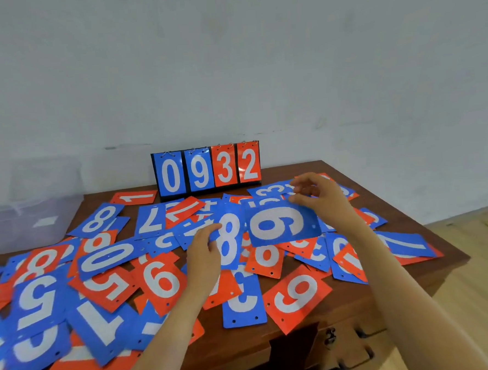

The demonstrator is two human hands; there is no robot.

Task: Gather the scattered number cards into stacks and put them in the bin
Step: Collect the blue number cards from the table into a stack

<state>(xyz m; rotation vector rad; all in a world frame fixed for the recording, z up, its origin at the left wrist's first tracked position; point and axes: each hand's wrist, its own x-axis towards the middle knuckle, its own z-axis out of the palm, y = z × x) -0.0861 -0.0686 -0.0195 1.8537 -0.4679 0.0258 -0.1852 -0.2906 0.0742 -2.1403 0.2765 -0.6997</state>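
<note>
left fingers (206, 235) grip blue 8 (229, 243), right fingers (305, 198) pinch blue 9 (282, 222); scoreboard (206, 170) behind cards (298, 296).

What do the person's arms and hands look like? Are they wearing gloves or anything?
No gloves. The left arm and the right arm are bare as far as the picture shows, with no sleeves in sight. The left hand and the right hand are bare too. No ring, watch or bracelet shows on either one.

Bin (24, 215) left of cards (105, 279) on table (345, 313)
</note>
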